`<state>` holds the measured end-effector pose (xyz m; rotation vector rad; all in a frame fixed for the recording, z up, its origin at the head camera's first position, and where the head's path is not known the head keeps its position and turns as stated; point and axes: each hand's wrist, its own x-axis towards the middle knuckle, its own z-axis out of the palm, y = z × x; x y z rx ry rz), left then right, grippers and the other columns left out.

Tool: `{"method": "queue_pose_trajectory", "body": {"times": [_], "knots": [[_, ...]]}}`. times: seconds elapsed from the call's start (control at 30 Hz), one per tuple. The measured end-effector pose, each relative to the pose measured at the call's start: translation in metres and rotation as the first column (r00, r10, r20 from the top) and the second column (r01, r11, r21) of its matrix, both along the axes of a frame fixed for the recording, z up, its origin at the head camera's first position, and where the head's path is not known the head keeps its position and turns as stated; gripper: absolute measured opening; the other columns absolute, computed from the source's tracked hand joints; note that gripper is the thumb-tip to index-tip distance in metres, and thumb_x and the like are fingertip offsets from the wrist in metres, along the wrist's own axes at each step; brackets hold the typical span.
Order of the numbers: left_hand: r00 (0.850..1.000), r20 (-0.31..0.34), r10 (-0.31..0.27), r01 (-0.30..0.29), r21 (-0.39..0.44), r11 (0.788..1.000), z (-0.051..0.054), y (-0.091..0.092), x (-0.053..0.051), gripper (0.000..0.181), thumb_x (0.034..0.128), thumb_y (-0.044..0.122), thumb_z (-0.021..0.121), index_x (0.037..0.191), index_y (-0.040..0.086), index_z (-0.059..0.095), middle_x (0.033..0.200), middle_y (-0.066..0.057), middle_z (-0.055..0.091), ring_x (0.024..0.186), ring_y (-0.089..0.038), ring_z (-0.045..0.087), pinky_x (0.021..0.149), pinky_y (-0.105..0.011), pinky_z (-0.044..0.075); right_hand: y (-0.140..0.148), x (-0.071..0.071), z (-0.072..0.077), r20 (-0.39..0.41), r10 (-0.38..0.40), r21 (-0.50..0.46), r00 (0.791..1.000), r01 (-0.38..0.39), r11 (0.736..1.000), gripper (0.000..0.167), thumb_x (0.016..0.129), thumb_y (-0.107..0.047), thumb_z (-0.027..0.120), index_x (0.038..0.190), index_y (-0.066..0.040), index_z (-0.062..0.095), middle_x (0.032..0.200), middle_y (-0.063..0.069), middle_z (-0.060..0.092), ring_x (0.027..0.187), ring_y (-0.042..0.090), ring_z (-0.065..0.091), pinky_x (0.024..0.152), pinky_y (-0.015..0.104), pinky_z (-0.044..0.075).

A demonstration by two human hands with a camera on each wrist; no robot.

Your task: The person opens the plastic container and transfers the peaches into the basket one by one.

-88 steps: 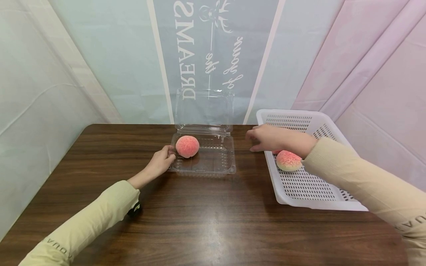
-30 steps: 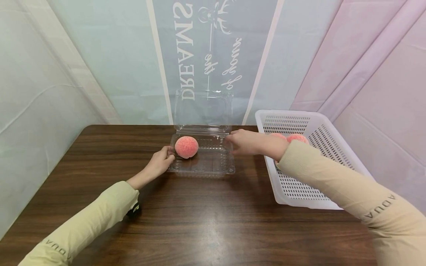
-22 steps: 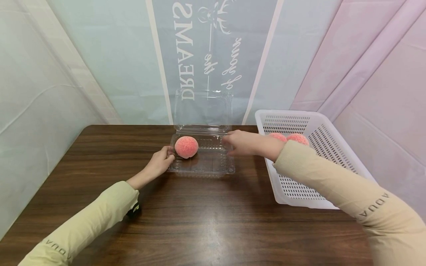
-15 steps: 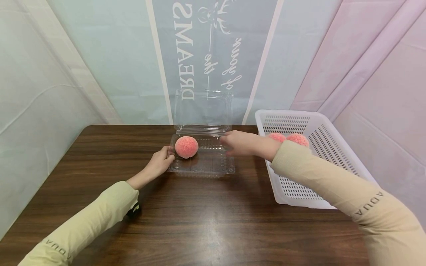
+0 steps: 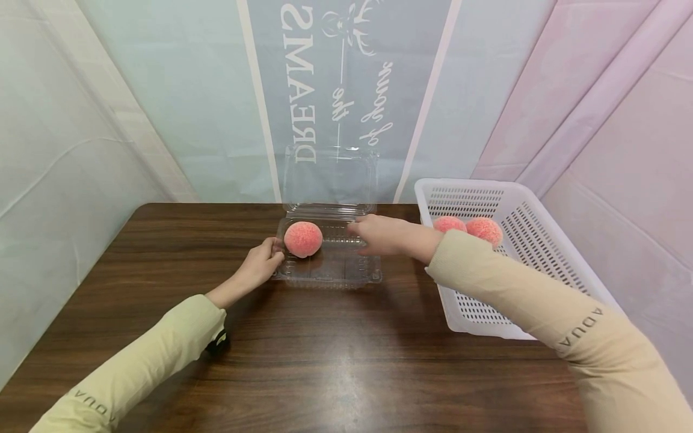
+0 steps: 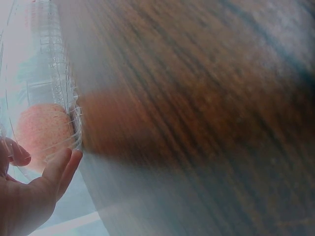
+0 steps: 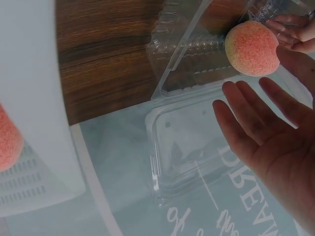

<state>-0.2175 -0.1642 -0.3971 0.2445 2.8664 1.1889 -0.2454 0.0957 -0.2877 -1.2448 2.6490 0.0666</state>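
Observation:
A clear plastic clamshell container [image 5: 335,273] stands on the table with its lid [image 5: 331,177] raised at the back. One pink, fuzzy peach [image 5: 303,239] sits in its left half. My left hand [image 5: 258,264] pinches the container's left edge, thumb and fingers on either side of the wall, close to the peach [image 6: 44,130] in the left wrist view. Over the container's right half hovers my right hand [image 5: 381,234]. In the right wrist view that hand [image 7: 280,142] has its fingers spread and holds nothing; the peach [image 7: 252,48] lies beyond the fingertips.
To the right stands a white perforated basket [image 5: 465,319] with a peach [image 5: 449,224] and another peach [image 5: 485,231] in it. My right sleeve [image 5: 503,282] crosses over the basket and hides part of it. A printed cloth backdrop [image 5: 216,120] hangs behind the dark wooden table [image 5: 303,361].
My right hand has moved left from the basket's rim to above the container, inching further left lately. Two peaches in the basket have come into sight. My left hand has stayed put.

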Motion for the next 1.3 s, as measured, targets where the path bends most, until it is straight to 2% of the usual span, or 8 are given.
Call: {"method": "queue_pose_trajectory", "body": {"times": [0.43,0.57,1.03,1.17,1.3], "knots": [[1.0,0.005,-0.01,0.01,0.01,1.0,0.0,0.0,0.0,0.039,0.0863,0.007,0.038,0.121,-0.011,0.042,0.11,-0.026,0.056,0.101,-0.032,0.054,0.08,-0.041,0.045,-0.011,-0.004,-0.003,0.003,0.027,-0.033,1.0,-0.026,0.999,0.035,0.081,-0.013,0.064,0.111,0.001,0.055,0.112,0.015,0.057,0.103,0.027,0.056,0.089,0.035,0.043],[1.0,0.005,-0.007,0.007,0.01,1.0,0.0,0.0,0.0,0.039,0.0861,0.007,0.038,0.121,-0.011,0.042,0.11,-0.026,0.056,0.102,-0.032,0.053,0.081,-0.041,0.045,-0.015,-0.005,-0.004,0.005,0.016,-0.045,1.0,-0.016,0.999,0.037,0.082,-0.013,0.063,0.114,0.002,0.054,0.114,0.015,0.055,0.105,0.028,0.054,0.09,0.036,0.042],[1.0,0.013,-0.006,0.006,0.01,1.0,0.002,-0.001,0.001,0.041,0.0863,0.01,0.037,0.121,-0.01,0.041,0.111,-0.026,0.055,0.102,-0.033,0.054,0.08,-0.042,0.045,-0.026,-0.007,-0.007,-0.027,-0.008,-0.037,1.0,0.007,0.999,0.042,0.084,-0.019,0.062,0.12,0.0,0.052,0.112,0.013,0.054,0.102,0.025,0.055,0.089,0.034,0.043],[1.0,0.006,-0.008,0.008,0.008,1.0,0.002,-0.001,0.001,0.04,0.0865,0.009,0.038,0.121,-0.011,0.041,0.111,-0.027,0.056,0.102,-0.033,0.054,0.08,-0.042,0.045,-0.028,-0.008,-0.008,-0.029,-0.012,-0.056,0.999,0.01,0.998,0.043,0.084,-0.018,0.063,0.121,0.001,0.051,0.111,0.013,0.054,0.101,0.025,0.055,0.088,0.034,0.043],[1.0,0.007,-0.009,0.009,0.009,1.0,0.002,-0.001,0.001,0.04,0.0866,0.008,0.038,0.121,-0.011,0.041,0.111,-0.027,0.055,0.102,-0.033,0.054,0.081,-0.042,0.045,-0.031,-0.009,-0.01,-0.065,-0.004,-0.08,0.998,-0.001,0.997,0.042,0.084,-0.019,0.062,0.119,0.001,0.051,0.111,0.012,0.053,0.102,0.024,0.055,0.089,0.034,0.042]]}}
